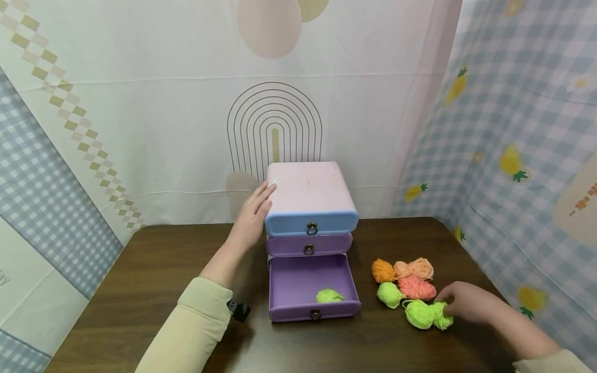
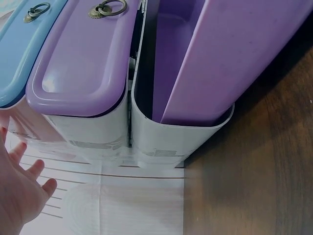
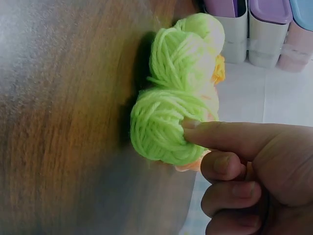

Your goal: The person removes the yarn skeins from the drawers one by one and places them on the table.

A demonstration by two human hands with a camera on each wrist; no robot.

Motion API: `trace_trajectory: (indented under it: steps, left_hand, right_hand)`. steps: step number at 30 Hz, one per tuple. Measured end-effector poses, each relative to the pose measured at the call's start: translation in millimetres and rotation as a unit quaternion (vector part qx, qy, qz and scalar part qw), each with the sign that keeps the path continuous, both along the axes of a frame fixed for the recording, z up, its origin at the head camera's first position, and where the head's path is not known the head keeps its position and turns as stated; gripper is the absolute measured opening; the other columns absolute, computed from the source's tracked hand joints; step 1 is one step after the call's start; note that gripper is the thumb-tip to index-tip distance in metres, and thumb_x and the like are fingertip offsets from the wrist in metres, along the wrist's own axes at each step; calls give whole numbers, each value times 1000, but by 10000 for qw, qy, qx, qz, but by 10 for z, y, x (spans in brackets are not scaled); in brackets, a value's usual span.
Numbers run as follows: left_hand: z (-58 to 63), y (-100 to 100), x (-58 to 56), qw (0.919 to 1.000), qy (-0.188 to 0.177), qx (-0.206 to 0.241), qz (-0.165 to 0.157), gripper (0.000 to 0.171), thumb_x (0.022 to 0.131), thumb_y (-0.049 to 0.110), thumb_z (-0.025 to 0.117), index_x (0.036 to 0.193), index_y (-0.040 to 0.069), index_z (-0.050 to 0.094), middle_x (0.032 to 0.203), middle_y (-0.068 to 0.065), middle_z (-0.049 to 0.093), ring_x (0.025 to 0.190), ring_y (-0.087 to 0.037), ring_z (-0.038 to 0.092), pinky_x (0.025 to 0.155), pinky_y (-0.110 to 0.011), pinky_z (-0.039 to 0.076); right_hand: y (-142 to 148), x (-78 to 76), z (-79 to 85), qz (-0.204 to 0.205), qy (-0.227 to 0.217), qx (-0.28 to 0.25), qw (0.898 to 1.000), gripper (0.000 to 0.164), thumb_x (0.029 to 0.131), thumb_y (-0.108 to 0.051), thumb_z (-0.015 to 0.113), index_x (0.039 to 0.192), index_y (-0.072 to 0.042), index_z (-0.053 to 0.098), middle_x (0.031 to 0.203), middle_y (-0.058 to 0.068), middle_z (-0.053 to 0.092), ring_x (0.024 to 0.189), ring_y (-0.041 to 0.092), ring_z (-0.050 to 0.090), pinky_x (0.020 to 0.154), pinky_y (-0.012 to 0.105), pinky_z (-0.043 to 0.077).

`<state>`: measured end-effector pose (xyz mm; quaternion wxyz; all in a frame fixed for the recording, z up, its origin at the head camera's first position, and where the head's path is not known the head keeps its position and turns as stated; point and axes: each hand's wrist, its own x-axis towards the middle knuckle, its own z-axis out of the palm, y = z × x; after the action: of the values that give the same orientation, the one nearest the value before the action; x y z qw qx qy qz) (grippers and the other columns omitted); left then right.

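A small drawer cabinet (image 1: 308, 186) with a pink top stands on the table. My left hand (image 1: 254, 215) rests against its upper left edge, fingers extended; the left wrist view shows these fingers (image 2: 35, 169) spread beside the pink casing. The bottom purple drawer (image 1: 298, 280) is pulled out and has a green yarn ball (image 1: 329, 296) in its front right part. At the right, my right hand (image 1: 468, 303) pinches a bright green yarn ball (image 3: 161, 127) on the table; the fingertips behind the ball are hidden. Another green yarn ball (image 1: 418, 314) touches it on the left.
Beside the held ball lie a green ball (image 1: 389, 295), an orange ball (image 1: 383, 271), peach yarn (image 1: 414, 269) and coral yarn (image 1: 416, 288). Above the pulled-out drawer, the purple middle drawer (image 1: 326, 245) and blue top drawer (image 1: 336, 223) are closed. Patterned cloth (image 1: 163, 129) hangs behind the table.
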<state>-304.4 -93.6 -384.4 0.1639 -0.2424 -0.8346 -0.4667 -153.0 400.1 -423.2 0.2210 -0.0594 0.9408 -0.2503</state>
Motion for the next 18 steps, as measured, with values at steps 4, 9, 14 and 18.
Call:
trace_trajectory:
  steps: [4,9,14,18]
  left_hand:
    - [-1,5,-5,10000,12,-11,1,46,106,37,39,150,25,46,161,1,31,147,-26,25,117,-53,20]
    - [5,5,-4,10000,8,-31,-4,47,106,37,38,151,25,45,161,0,30,147,-27,25,117,-54,20]
    - [11,3,-2,10000,-18,-38,-6,47,106,36,38,151,24,45,161,-1,30,147,-28,25,117,-54,20]
    - [13,1,4,10000,-3,-43,-12,47,106,36,39,151,24,46,161,-1,30,147,-27,26,117,-53,20]
  right_hand:
    - [-16,-23,26,-231,-100,83,9996,28,76,1,64,102,-4,75,90,4,63,61,16,46,55,29,39]
    - [-11,-11,60,-142,-105,-130,9998,26,77,2,65,101,-4,74,79,3,61,56,14,48,51,27,41]
    - [39,13,77,104,-16,-321,9994,24,81,-2,70,105,-2,73,59,3,56,53,15,51,49,27,41]
    - [68,5,110,104,-7,-349,9993,23,84,-5,72,106,0,72,59,3,57,54,15,53,51,28,42]
